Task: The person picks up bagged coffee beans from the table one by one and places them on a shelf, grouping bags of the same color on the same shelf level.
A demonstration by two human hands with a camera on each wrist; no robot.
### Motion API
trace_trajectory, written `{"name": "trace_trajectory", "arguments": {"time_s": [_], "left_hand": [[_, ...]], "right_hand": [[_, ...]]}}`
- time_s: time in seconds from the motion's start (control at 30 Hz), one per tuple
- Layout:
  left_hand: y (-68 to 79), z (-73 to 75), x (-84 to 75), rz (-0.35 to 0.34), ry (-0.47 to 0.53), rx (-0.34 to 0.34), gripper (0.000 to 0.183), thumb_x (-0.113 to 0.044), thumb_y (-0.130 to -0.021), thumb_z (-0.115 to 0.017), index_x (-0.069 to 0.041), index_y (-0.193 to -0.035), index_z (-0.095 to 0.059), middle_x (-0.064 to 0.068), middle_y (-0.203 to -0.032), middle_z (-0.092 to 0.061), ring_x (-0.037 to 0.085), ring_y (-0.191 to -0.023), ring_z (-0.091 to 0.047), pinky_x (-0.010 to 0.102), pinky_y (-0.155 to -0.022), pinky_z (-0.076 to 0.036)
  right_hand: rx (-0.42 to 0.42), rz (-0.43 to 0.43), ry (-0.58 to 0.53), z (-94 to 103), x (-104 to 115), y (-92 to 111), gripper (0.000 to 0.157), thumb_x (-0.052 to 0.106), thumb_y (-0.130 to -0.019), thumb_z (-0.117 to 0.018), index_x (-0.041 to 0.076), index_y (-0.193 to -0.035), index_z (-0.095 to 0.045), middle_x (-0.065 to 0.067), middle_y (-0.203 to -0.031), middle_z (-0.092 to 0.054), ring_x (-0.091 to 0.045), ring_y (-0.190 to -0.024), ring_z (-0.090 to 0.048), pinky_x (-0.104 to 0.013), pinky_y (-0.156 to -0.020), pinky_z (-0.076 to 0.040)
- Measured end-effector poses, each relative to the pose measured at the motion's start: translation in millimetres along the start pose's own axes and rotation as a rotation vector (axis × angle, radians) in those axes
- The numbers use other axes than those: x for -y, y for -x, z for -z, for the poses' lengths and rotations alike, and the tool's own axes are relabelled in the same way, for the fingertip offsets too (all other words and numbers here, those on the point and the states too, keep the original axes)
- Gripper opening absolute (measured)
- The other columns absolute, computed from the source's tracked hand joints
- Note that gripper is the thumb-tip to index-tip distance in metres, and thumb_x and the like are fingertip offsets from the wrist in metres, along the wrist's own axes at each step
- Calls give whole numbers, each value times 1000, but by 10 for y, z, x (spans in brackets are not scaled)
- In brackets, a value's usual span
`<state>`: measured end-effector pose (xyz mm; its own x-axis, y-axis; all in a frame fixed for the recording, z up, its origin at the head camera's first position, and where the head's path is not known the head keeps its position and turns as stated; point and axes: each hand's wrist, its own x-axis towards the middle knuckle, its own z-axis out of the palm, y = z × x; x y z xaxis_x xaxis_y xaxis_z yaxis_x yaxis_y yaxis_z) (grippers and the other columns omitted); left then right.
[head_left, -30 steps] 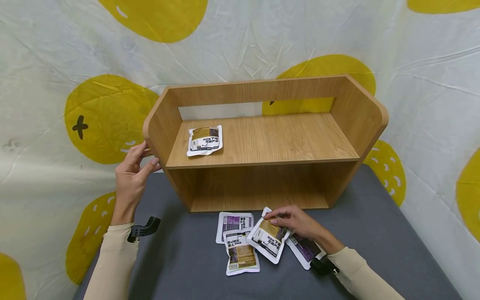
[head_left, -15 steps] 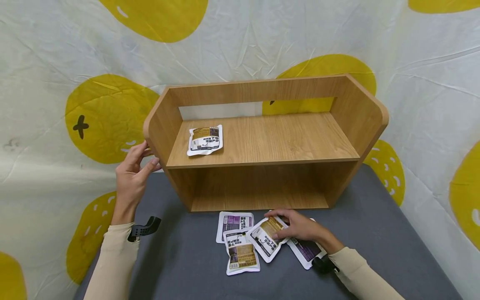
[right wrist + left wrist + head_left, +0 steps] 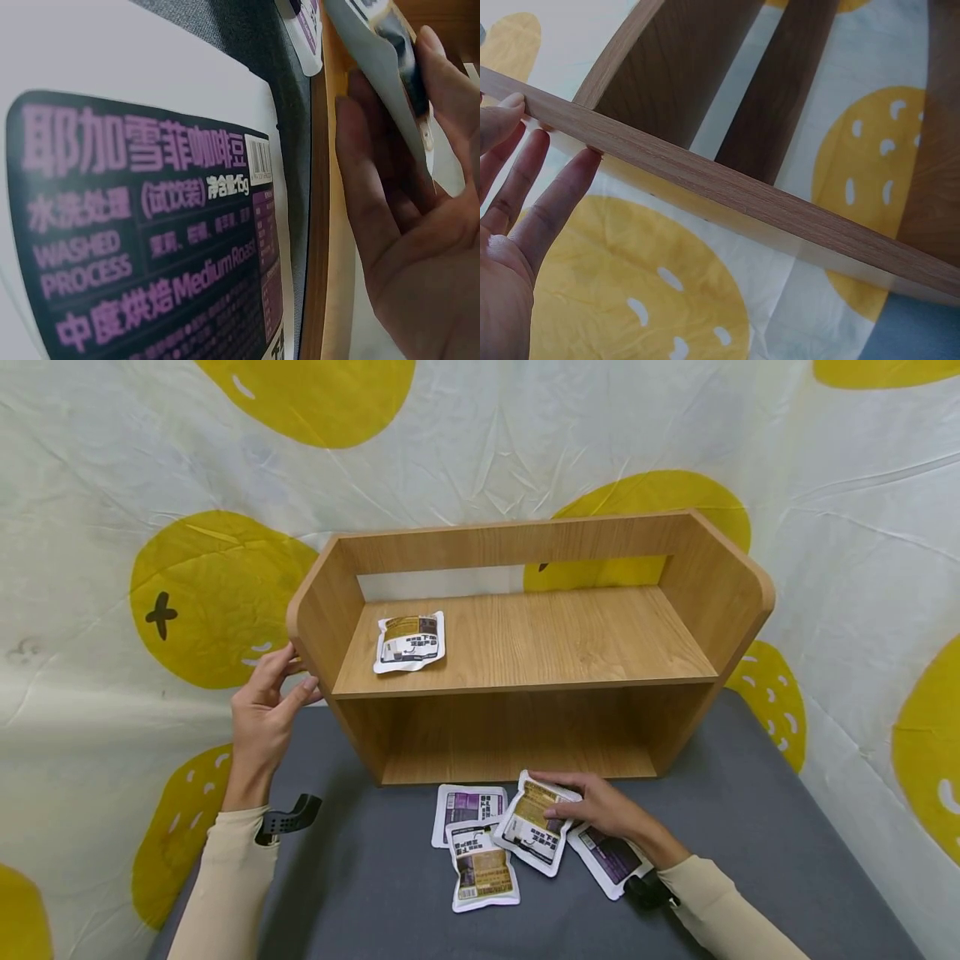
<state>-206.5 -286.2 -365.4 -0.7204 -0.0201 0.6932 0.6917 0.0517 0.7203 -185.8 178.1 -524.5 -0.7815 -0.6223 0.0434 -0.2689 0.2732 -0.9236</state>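
My right hand [image 3: 600, 806] pinches a white coffee bean pouch [image 3: 536, 822] with a gold label by its right edge, thumb on its front and fingers behind. In the right wrist view this pouch [image 3: 390, 67] is tilted between thumb and fingers. A gold-label pouch [image 3: 482, 867] and a purple-label pouch [image 3: 468, 806] lie overlapping at its left. Another purple-label pouch [image 3: 609, 860] lies under my right wrist. My left hand [image 3: 266, 710] touches the left side panel of a wooden shelf [image 3: 525, 685], fingertips [image 3: 585, 161] against its outer side, thumb at its edge.
On the shelf's upper board, at the left, lies one more gold-label pouch [image 3: 410, 642]. The shelf stands on a grey cloth-covered table [image 3: 360, 877], with a white and yellow patterned curtain [image 3: 480, 460] behind it.
My right hand has shifted its grip from the pouch's top corner to its right edge, and the pouch has turned slightly and moved up a little. My left hand has stayed put.
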Motion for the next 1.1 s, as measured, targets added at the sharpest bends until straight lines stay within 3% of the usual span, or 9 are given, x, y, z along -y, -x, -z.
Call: {"name": "trace_trajectory", "arguments": {"time_s": [0.2, 0.37, 0.53, 0.73, 0.9, 0.97, 1.1], "left_hand": [[5, 2, 2, 2, 0, -2, 60, 26, -88, -58, 4, -144, -53, 17, -132, -56, 25, -116, -62, 28, -77, -64], [8, 1, 3, 7, -3, -2, 61, 25, -88, -58, 3, -144, -53, 18, -132, -56, 25, -116, -62, 28, -77, -64], [5, 3, 4, 11, -20, -2, 61, 24, -88, -59, 2, -145, -53, 16, -132, -56, 25, -116, -62, 28, -77, -64], [9, 12, 6, 14, -24, -3, 62, 25, -88, -58, 2, -145, -53, 16, -132, -56, 24, -117, -61, 29, -78, -64], [9, 4, 5, 9, -26, -3, 62, 25, -88, -59, 2, -145, -53, 17, -132, -56, 25, -117, -61, 29, -77, -64], [7, -1, 5, 5, -26, -3, 61, 25, -88, -59, 2, -144, -53, 17, -132, -56, 25, -116, -62, 28, -77, -64], [5, -5, 2, -4, -31, -4, 61, 25, -88, -59, 2, -144, -53, 17, -132, -57, 25, -115, -62, 28, -77, -64]], "right_hand": [[-26, 38, 39, 15, -26, 1, 43, 21, -97, -70, 11, -138, -65, -11, -137, -65, -9, -114, -62, -20, -93, -53], [-24, 47, 15, 16, -38, 7, 26, 13, -100, -64, 5, -123, -74, -14, -122, -72, -7, -92, -63, -22, -74, -55], [-65, -27, 0, -11, -28, 18, 20, 13, -101, -64, 6, -114, -76, -13, -117, -73, -13, -98, -62, -22, -79, -52], [-116, -153, 0, -79, -35, 46, 25, 22, -92, -77, 12, -115, -73, -11, -126, -66, -23, -115, -54, -34, -96, -47], [-138, -146, -72, -116, -84, 42, 34, 15, -89, -79, 8, -121, -69, -16, -116, -62, -13, -82, -50, -20, -69, -45], [-136, -127, -118, -121, -99, 36, 37, 12, -91, -77, 7, -126, -68, -18, -118, -62, -12, -76, -50, -18, -63, -46], [-107, -86, -177, -119, -108, 26, 40, 9, -94, -72, 5, -133, -65, -21, -139, -58, -16, -96, -60, -21, -76, -55]]}}
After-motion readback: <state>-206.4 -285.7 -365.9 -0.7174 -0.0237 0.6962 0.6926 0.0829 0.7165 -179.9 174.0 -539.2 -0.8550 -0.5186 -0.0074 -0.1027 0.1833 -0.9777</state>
